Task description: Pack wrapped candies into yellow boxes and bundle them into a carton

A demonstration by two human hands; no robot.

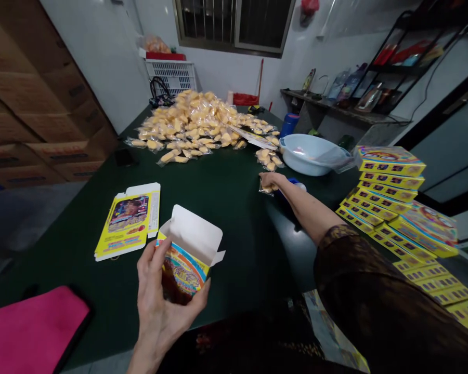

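My left hand [161,306] grips a yellow printed box [185,270] near the table's front edge, thumb and fingers on its sides. The box's white top flap stands up and its top is open; its contents cannot be made out. My right hand [271,181] is stretched out over the table, fingers closed on a small clear packet [266,190] with yellow pieces. Just beyond it are a few more packets [269,159], beside a large pile of wrapped yellow pieces [203,119]. A flattened yellow carton [128,221] lies left of the held box.
A light blue basin [314,153] stands right of the pile, with a blue object beside my right forearm. Stacked yellow boxes [390,182] line the right side. Pink cloth [35,330] lies front left; a dark phone-like item [125,157] lies back left.
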